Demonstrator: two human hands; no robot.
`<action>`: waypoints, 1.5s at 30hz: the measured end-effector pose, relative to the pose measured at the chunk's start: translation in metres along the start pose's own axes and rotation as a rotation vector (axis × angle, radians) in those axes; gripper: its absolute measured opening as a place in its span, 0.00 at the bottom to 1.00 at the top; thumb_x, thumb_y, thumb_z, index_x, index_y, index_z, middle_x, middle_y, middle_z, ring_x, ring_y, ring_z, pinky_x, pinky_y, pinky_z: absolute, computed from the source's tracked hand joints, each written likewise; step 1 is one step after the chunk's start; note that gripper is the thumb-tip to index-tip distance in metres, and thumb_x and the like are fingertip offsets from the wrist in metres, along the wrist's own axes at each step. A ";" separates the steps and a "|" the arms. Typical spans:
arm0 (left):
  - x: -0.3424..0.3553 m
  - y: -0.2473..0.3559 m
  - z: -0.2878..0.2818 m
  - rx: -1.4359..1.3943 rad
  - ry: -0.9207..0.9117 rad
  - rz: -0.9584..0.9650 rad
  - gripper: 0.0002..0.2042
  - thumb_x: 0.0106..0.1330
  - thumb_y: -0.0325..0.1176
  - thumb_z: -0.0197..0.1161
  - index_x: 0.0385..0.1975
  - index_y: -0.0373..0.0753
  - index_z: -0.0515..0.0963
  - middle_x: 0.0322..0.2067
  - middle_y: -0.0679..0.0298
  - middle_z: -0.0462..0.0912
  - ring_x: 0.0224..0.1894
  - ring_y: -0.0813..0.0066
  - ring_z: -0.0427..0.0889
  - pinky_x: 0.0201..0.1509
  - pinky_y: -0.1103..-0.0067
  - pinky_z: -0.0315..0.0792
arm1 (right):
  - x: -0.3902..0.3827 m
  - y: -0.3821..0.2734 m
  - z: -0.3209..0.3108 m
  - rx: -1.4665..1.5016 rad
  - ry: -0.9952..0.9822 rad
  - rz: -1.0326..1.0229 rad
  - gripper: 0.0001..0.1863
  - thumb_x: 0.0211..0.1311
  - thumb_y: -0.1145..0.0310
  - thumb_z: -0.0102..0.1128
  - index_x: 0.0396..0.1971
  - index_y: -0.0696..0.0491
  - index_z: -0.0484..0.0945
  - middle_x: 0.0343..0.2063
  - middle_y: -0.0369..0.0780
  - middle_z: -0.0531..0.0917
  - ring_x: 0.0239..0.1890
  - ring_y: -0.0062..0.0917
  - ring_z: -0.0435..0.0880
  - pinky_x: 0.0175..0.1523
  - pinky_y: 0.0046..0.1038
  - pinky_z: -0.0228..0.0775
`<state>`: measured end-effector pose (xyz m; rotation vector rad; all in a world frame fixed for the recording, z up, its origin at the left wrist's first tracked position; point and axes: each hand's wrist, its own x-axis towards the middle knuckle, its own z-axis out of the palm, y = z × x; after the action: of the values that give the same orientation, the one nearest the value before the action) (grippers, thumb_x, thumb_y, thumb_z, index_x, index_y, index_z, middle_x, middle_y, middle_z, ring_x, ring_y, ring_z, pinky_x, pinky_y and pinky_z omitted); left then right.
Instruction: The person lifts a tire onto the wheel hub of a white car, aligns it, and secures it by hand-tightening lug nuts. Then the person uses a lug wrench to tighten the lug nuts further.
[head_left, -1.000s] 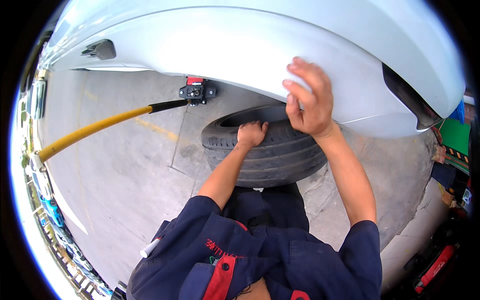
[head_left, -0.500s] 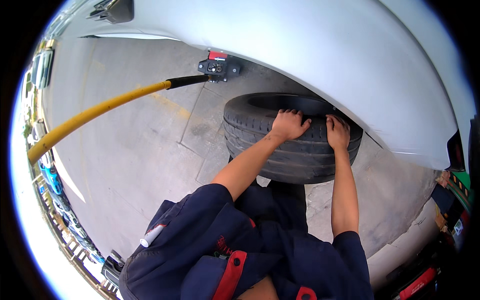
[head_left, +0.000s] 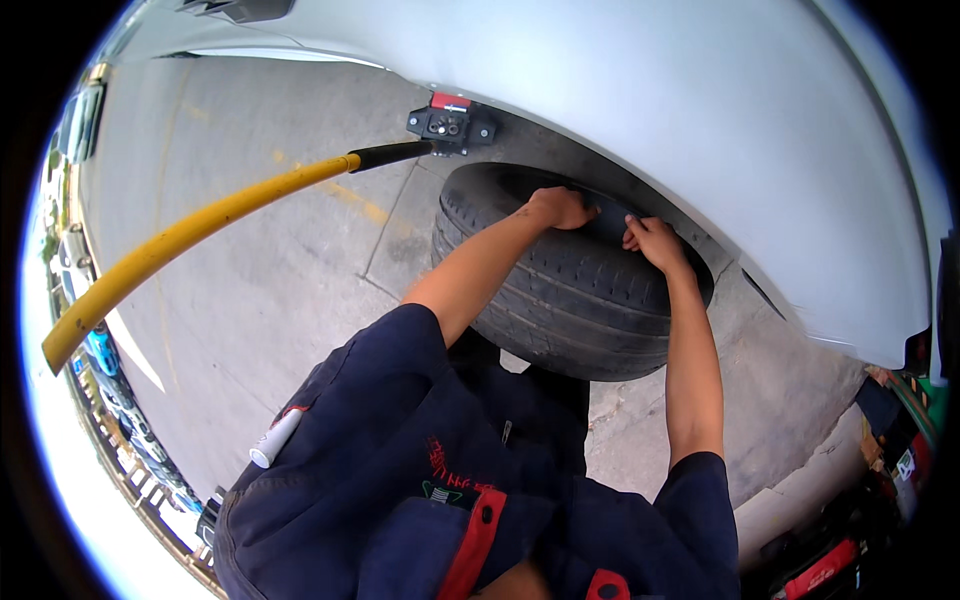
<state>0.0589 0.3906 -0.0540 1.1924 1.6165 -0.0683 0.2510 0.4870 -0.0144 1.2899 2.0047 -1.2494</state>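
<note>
A black tire (head_left: 560,300) is in front of my legs, close under the edge of a white car body (head_left: 640,90), with its opening facing up and its grooved tread toward me. My left hand (head_left: 563,208) is at the near edge of the opening, its fingers curled inward over the sidewall and their tips partly hidden. Farther right along the same edge, my right hand (head_left: 655,243) is closed with bent fingers on the tire's inner rim. A gap separates the two hands.
A floor jack (head_left: 448,126) stands by the car's lower edge, its long yellow handle (head_left: 210,215) reaching far left. Tools and a red object (head_left: 820,570) lie at the lower right. Parked cars line the far left. Concrete floor (head_left: 290,240) spreads around.
Both hands have shifted from the tire's outer shoulder inward to the edge of its opening, and their fingers have curled. The tire looks tilted slightly more toward me.
</note>
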 end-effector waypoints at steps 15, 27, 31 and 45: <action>-0.037 0.025 0.048 0.094 -0.242 -0.116 0.30 0.65 0.54 0.36 0.59 0.42 0.69 0.60 0.55 0.67 0.64 0.58 0.64 0.65 0.68 0.56 | -0.018 0.036 0.063 -0.079 -0.268 0.155 0.32 0.63 0.50 0.40 0.55 0.63 0.69 0.59 0.54 0.67 0.63 0.42 0.64 0.65 0.34 0.54; 0.010 0.077 0.025 0.396 -0.117 0.034 0.21 0.60 0.38 0.47 0.54 0.46 0.75 0.57 0.61 0.73 0.61 0.63 0.69 0.59 0.68 0.63 | -0.035 0.062 0.029 0.079 -0.033 0.170 0.32 0.63 0.50 0.38 0.56 0.61 0.68 0.60 0.53 0.65 0.64 0.40 0.63 0.66 0.33 0.52; 0.011 0.078 -0.016 0.366 -0.166 0.077 0.29 0.63 0.55 0.41 0.58 0.42 0.70 0.60 0.57 0.69 0.64 0.61 0.64 0.66 0.69 0.56 | -0.014 0.050 0.015 0.107 -0.041 0.159 0.33 0.63 0.49 0.38 0.59 0.61 0.65 0.63 0.52 0.61 0.67 0.39 0.57 0.69 0.32 0.47; 0.000 0.055 -0.058 0.069 0.500 0.447 0.18 0.62 0.40 0.50 0.48 0.41 0.76 0.48 0.52 0.77 0.53 0.55 0.73 0.56 0.63 0.66 | -0.008 0.034 -0.011 -0.010 0.396 -0.004 0.27 0.62 0.56 0.49 0.59 0.52 0.66 0.62 0.44 0.64 0.64 0.41 0.60 0.65 0.36 0.53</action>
<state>0.0577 0.4515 -0.0022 1.6925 1.7309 0.4984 0.2859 0.4975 -0.0184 1.6314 2.2740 -1.0441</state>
